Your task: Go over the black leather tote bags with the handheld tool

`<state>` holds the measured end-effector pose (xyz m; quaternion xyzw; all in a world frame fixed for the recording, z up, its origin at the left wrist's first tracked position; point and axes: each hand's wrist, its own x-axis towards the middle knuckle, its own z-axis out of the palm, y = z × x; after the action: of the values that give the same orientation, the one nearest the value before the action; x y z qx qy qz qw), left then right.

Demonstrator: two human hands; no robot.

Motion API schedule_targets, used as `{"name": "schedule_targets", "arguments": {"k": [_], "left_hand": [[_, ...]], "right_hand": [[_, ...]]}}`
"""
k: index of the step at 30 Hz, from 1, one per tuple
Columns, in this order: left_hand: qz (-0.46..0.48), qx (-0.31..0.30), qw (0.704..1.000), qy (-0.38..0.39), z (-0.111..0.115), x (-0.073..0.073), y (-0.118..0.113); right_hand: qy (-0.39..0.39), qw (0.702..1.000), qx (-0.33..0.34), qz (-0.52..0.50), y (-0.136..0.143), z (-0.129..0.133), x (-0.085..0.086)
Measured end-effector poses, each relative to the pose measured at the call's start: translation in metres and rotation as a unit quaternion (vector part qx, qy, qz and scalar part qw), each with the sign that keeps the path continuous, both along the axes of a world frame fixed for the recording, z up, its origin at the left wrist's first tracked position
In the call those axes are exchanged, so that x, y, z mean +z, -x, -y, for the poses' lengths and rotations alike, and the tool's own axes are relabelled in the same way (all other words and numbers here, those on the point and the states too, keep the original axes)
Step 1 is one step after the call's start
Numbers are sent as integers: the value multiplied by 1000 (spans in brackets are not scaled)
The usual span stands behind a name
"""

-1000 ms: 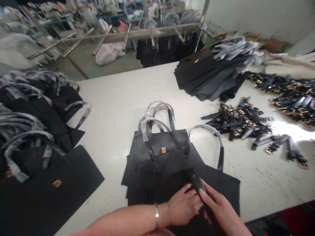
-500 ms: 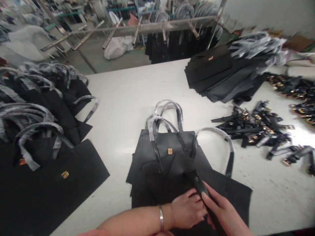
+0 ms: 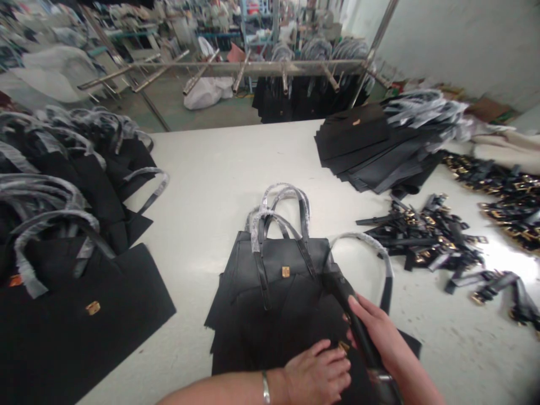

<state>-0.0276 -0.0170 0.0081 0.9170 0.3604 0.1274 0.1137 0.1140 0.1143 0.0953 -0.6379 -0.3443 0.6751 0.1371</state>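
Note:
My left hand (image 3: 318,371) lies flat, fingers a little apart, on a black bag panel (image 3: 257,337) in a loose stack before me. Close to its fingertips a gold clasp (image 3: 343,346) shows on the panel. In my right hand (image 3: 383,337) is a long black tool (image 3: 358,323) with a narrow head; its exact kind is unclear. The tool's head points up and left, over the stack near the foot of a bag handle. Plastic-wrapped handles (image 3: 306,208) arch from the panels' upper edge, and another gold clasp (image 3: 286,272) sits on the upper panel.
Black panels with wrapped handles (image 3: 147,281) pile up at the left. At the back right is a fanned stack of panels (image 3: 358,135). Black straps with gold buckles (image 3: 426,230) lie in heaps at the right. A metal rack (image 3: 253,68) stands beyond the white table (image 3: 211,169).
My right hand has raised the tool away from my left hand. The left hand has shifted slightly down and now spreads flatter, and a gold clasp has come into sight beside it.

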Motion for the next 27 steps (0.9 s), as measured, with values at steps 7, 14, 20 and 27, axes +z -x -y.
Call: {"name": "schedule_targets", "arguments": {"k": [7,14,20,27], "left_hand": [[12,0,1000,-1,-1,-4,0],[110,11,992,60,0,-4,2],[162,418,887,113,-39,9,45],[179,468,827,255,-102,24,81]], "right_hand": [[21,999,13,29,0,-3,2],[-106,992,-41,56,4,-10,6],[-16,998,49,25,3,28,20],[-22,997,76,7,40,29,25]]}}
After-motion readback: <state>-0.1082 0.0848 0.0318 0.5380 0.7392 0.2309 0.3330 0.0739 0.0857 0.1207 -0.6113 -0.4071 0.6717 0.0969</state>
